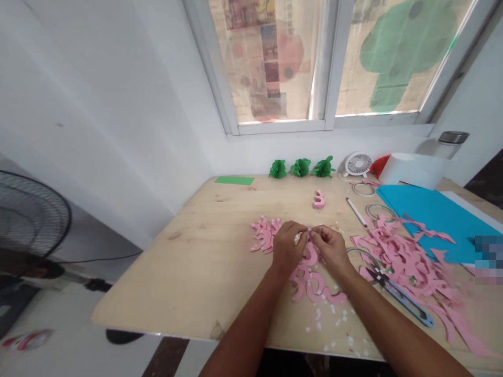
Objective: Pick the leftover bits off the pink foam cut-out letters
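Observation:
Both hands meet over the middle of a plywood table [196, 262]. My left hand [288, 246] and my right hand [330, 246] are closed in pinches, fingertips almost touching, around a small pale scrap that I cannot make out clearly. Under and around them lie pink foam cut-out pieces [265, 235], curved like petals. More curved pink pieces [314, 288] lie close to my forearms, with small white bits scattered near the front edge.
A heap of pink offcuts [404, 262] and blue-handled snips [408, 301] lie at the right, beside blue sheets [432, 212]. Further back are a pink stack [319, 199], a white pen [356, 211], three green pompoms [301, 167], a small fan [358, 164] and green paper [234, 180]. A floor fan [27, 220] stands left.

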### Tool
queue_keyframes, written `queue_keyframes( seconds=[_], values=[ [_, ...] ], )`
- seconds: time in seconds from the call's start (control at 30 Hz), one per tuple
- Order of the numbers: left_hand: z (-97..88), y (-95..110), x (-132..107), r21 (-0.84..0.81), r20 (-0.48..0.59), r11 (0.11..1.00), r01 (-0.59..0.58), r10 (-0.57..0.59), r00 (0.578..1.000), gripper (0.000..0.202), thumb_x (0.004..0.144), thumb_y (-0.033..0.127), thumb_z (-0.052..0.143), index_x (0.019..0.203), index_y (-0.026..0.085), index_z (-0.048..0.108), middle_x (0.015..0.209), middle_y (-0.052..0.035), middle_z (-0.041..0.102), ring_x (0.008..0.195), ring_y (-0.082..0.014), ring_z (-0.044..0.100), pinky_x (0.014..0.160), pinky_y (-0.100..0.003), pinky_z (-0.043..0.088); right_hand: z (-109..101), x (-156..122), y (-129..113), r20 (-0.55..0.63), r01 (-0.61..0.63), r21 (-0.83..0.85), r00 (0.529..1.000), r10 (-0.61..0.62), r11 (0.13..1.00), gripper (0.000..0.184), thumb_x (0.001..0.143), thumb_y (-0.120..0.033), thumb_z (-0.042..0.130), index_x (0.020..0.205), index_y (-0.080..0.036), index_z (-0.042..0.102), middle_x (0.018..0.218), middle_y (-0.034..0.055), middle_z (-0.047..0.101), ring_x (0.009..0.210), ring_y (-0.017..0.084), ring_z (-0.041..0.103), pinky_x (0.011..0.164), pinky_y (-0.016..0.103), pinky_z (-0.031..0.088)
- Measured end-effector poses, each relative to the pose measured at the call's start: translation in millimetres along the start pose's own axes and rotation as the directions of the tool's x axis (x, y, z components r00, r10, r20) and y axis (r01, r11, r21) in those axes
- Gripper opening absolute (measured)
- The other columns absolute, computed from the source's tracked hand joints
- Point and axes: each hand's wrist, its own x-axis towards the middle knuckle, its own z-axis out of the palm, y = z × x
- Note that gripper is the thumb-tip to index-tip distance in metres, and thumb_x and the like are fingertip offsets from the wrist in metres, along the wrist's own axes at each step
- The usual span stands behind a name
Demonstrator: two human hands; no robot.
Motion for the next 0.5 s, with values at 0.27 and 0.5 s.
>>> queue_keyframes(
  seconds=[0.27, 0.5],
  values=[
    [1.0, -6.1, 0.9, -0.091, 0.019, 0.991, 0.097, -0.096, 0.995, 0.011, 0.073, 0.020, 0.057, 0.074, 0.022, 0.068, 0.073, -0.0056, 0.065, 0.075, -0.0191, 0.056, 0.072, -0.031, 0.041, -2.7, -1.8, 2.6, 0.038, 0.088, -0.174, 0.996, -0.082, 0.981, 0.019, 0.078, -0.033, 0.052, 0.074, -0.017, 0.062, 0.066, 0.0025, 0.059, 0.061, 0.015, 0.051, 0.057, 0.026, 0.040],
    [-0.1, -6.2, 2.9, -0.139, 0.032, 0.974, 0.177, -0.174, 0.984, 0.011, 0.069, 0.019, 0.057, 0.068, 0.021, 0.067, 0.066, -0.0037, 0.065, 0.069, -0.0175, 0.055, 0.068, -0.030, 0.040, -2.4, -3.5, 0.4, 0.064, 0.118, -0.202, 0.992, -0.107, 0.972, 0.018, 0.079, -0.032, 0.051, 0.078, -0.018, 0.063, 0.070, 0.0032, 0.064, 0.068, 0.018, 0.057, 0.062, 0.027, 0.042]
  ],
)
